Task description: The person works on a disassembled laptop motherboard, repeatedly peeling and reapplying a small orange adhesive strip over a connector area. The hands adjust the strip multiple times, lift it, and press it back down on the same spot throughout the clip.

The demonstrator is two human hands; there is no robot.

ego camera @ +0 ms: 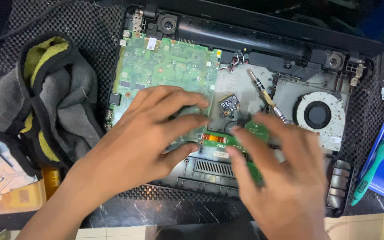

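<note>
a: both hands flat, fingers spread, gripping nothing. left hand point(150, 133) presses the green motherboard point(165, 66), right hand point(281, 173) blurs over the small green board point(245, 142).

b: i'd keep fingertips on board edges, clear of that screwdriver point(265, 95) by the fan point(318, 115).

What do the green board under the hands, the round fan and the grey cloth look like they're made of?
The green board looks like rigid laminate with a glossy green coat, studded with small soldered parts. The fan seems to be dark moulded plastic in a pale, dust-speckled housing, possibly metal. The cloth looks like soft grey fabric with yellow patches and black edging, judging by its folds.
</note>
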